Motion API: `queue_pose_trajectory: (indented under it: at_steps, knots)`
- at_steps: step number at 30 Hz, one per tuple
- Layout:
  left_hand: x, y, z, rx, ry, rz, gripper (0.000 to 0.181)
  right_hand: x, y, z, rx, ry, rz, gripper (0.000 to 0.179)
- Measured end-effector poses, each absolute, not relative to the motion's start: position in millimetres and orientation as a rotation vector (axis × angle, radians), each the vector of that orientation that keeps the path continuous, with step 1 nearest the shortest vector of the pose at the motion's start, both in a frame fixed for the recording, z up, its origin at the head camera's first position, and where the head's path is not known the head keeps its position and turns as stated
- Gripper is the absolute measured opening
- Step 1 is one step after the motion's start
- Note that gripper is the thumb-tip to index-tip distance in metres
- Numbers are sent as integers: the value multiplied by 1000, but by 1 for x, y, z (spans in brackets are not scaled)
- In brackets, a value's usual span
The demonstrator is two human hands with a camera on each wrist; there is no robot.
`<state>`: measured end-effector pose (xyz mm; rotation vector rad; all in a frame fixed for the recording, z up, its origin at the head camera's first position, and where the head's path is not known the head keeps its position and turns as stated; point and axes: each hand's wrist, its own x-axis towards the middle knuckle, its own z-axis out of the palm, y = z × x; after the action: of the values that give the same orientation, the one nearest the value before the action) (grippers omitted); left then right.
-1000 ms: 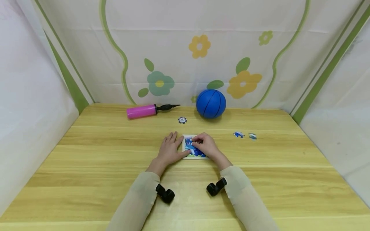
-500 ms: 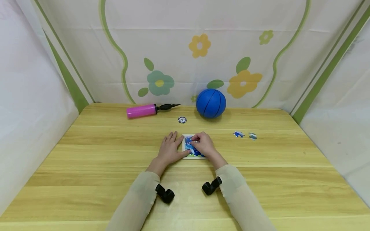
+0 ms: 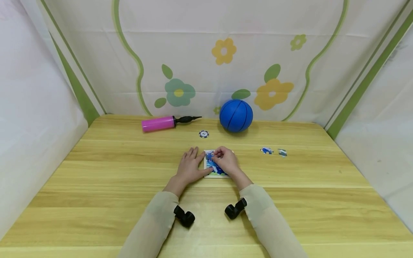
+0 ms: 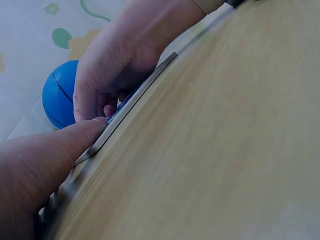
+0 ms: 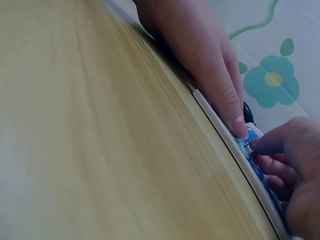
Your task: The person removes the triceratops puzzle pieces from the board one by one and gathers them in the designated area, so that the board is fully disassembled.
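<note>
A small jigsaw puzzle [image 3: 209, 165] with a blue picture and pale frame lies flat on the table in front of the person. The left hand [image 3: 189, 167] rests at its left side with fingers spread, the thumb [image 5: 239, 127] pressing on the picture. Over the puzzle's upper part, the right hand [image 3: 227, 161] pinches a blue puzzle piece [image 3: 209, 156] between thumb and index finger, close over the board. That hand covers much of the puzzle's right side. In the left wrist view, the right hand [image 4: 112, 65] bends down over the frame [image 4: 135, 102].
Two loose puzzle pieces [image 3: 266, 150] lie to the right on the wooden table [image 3: 96, 200]. Behind the puzzle are a round poker chip [image 3: 204, 134], a blue ball [image 3: 236, 115] and a pink hand pump [image 3: 158, 124]. A flower-printed cloth [image 3: 200, 21] hangs at the back.
The right hand has shifted a little left across the puzzle, bringing the pinched piece toward the upper left corner. The left hand stays in place.
</note>
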<state>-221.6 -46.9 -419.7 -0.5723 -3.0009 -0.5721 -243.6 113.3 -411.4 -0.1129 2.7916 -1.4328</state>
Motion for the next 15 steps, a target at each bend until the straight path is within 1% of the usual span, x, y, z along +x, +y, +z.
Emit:
queue_pose_trajectory:
  at_steps: [5,15]
  knots:
    - [-222,-47,-419,-574,-3005,-563,75,-243,114,-412,-163,2777,-1472,30]
    - [-220,-48,-418,-586,-2995,-581,74,-243,114,-411,-198,2784,-1419,30]
